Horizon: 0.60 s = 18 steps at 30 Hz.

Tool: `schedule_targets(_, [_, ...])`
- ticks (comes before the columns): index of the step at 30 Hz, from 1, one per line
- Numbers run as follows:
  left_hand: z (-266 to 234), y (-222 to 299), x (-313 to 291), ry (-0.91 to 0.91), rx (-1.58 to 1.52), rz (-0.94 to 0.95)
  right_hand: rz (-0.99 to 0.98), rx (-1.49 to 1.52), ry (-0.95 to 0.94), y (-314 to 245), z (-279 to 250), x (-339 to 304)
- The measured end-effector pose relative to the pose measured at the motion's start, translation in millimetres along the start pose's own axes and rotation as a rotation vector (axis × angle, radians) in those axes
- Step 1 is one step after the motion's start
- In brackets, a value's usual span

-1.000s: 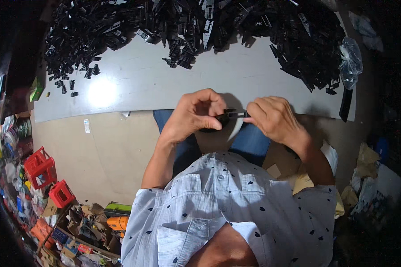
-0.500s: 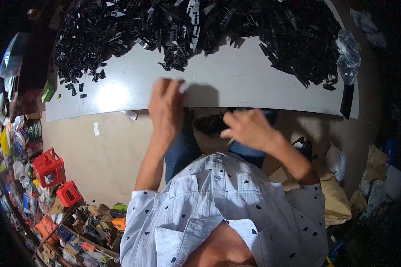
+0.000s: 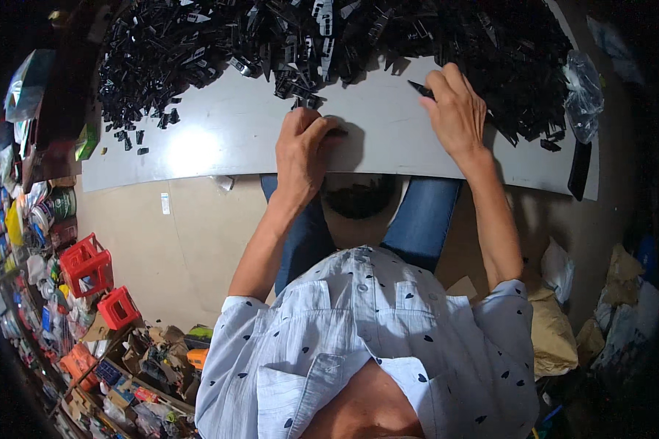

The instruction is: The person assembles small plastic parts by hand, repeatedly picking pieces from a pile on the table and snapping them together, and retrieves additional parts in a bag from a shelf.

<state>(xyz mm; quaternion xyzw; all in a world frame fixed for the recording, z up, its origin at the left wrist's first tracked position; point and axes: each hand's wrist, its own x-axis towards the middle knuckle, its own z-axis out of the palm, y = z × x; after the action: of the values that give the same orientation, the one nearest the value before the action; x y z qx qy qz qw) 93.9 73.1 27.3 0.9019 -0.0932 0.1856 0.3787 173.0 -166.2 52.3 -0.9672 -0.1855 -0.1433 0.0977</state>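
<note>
Above the white table [image 3: 249, 146], near its front edge, my left hand [image 3: 300, 154] is closed with thumb and fingers pinched on a small black plastic piece [image 3: 337, 132]. Farther right, at the edge of the right-hand heap, my right hand [image 3: 458, 110] grips a pointed black plastic piece [image 3: 419, 89] whose tip sticks out to the left. Loose black plastic parts lie along the far side: small ones in a left heap [image 3: 135, 88], mixed ones in a middle heap [image 3: 293, 55], long thin ones in a right heap [image 3: 523, 88].
A clear plastic bag [image 3: 584, 95] and a long black strip [image 3: 580, 170] lie at the table's right end. Below the front edge, a round dark container [image 3: 357, 197] sits between my knees. Red stools [image 3: 86, 265] and packed shelves stand left; a brown sack [image 3: 553, 333] is at right.
My right hand has gone from above my lap up to the right heap and now holds a pointed black piece. My left hand has shifted slightly right, its small piece now visible.
</note>
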Motion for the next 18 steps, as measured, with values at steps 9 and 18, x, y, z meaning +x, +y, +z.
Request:
schedule_targets(9, [1,0,1,-0.054,-0.114,-0.076,-0.175,0.686,-0.097,-35,1,-18])
schedule_targets(18, [0,-3,0,-0.054,-0.159,-0.117,-0.433,0.308,-0.263,-57,-8,-8])
